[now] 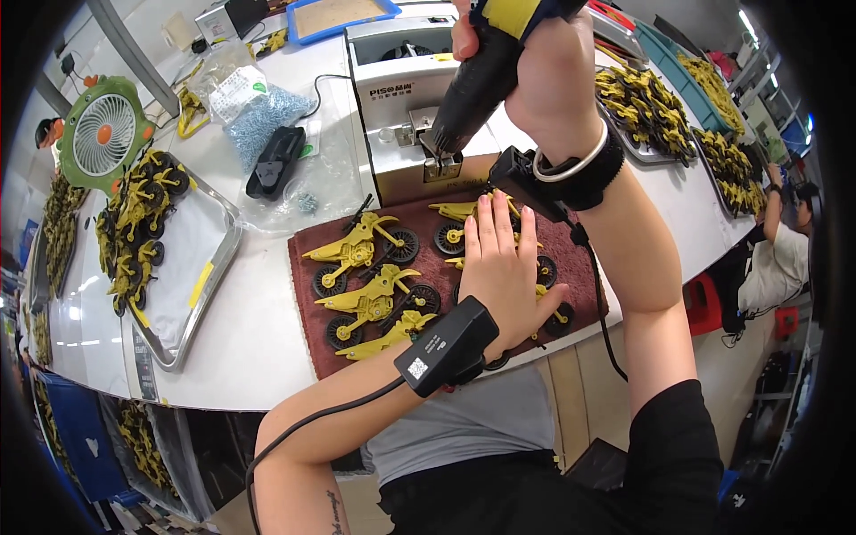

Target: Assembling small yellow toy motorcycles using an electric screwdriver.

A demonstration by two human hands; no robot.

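My right hand point(551, 87) is wrapped round a black electric screwdriver point(482, 86) with a yellow band. Its lower end points down at the outlet of a silver-grey screw feeder point(388, 111). My left hand point(501, 281) lies palm down with fingers stretched out over yellow toy motorcycles on a dark red towel point(306, 245). Beneath that palm, the toys are partly hidden. Left of it, a toy motorcycle point(355, 247) with black wheels lies on its side, and another toy motorcycle point(370, 300) lies just nearer me.
A metal tray point(234, 234) with piled toy motorcycles and a green fan point(109, 127) stand at left. Beside the feeder lie a bag of bluish screws point(263, 120) and a black device point(275, 163). A loaded tray point(644, 153) stands right. A co-worker point(777, 259) is at far right.
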